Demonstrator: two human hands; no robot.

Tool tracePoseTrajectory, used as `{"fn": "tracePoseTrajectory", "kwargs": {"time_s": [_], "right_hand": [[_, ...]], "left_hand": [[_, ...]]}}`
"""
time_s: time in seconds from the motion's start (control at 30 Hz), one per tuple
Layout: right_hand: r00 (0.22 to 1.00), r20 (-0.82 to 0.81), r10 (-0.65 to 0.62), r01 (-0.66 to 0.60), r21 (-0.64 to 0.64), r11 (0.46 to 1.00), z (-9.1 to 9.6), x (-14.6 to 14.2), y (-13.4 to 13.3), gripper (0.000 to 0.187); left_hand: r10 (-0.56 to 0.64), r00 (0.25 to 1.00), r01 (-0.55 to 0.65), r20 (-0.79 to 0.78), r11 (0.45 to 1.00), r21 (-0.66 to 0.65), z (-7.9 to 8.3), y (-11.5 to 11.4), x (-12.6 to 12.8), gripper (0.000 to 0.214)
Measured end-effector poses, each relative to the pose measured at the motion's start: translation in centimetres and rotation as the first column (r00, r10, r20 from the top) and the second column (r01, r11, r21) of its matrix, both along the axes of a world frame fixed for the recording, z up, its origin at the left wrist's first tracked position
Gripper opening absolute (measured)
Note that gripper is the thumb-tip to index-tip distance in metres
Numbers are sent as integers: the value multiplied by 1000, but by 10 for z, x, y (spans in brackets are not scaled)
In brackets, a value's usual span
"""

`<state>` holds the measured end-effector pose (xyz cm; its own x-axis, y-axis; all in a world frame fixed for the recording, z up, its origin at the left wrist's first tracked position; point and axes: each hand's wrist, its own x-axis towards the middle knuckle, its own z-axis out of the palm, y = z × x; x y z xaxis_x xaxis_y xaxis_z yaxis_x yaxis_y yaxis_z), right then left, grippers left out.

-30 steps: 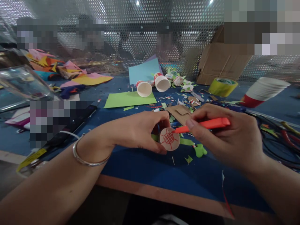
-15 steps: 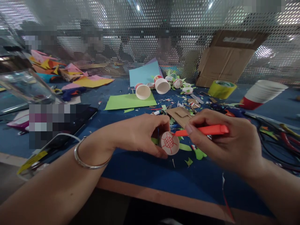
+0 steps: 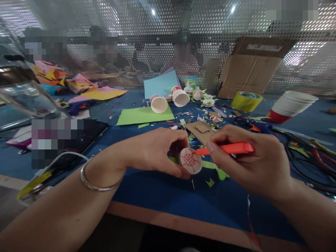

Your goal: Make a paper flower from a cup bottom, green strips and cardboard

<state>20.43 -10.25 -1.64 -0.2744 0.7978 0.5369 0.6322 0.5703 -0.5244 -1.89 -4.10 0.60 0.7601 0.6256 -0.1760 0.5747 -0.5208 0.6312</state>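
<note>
Between the thumb and fingers of my left hand [image 3: 157, 154] is a small round paper cup base [image 3: 190, 161], its pale face turned toward me. Red lines form a grid in the middle of that face, with strokes running out toward the rim. My right hand [image 3: 252, 161] grips a red marker [image 3: 228, 148], and the marker's tip meets the upper edge of the pale face. Green paper strips [image 3: 208, 164] stick out beside the cup base. Behind the hands lies a flat piece of cardboard [image 3: 201, 131].
Two cut paper cups [image 3: 159, 104] lie near green paper [image 3: 141, 116]. Yellow tape [image 3: 246, 101] and stacked paper cups [image 3: 294, 106] stand at the right, near scissors and cables. A glass container [image 3: 31, 99] and a phone [image 3: 89, 140] occupy the left. Scraps litter the table's middle.
The camera view has shifted slightly. Both hands keep their hold, and the marker tip stays near the upper rim of the cup base, with little visible movement.
</note>
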Motion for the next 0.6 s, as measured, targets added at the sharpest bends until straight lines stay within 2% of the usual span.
{"fn": "tracePoseTrajectory", "kwargs": {"time_s": [0.2,0.6], "right_hand": [[999,-3,-44,44,-11,999,2,-2,-2,14],[1000,-5,10,-9,78,997,1,-2,1,12]], "left_hand": [[-22,1000,22,3,1000,0,0,0,-1,47],[-46,998,47,41,999,-26,-2,-1,0,46]]}}
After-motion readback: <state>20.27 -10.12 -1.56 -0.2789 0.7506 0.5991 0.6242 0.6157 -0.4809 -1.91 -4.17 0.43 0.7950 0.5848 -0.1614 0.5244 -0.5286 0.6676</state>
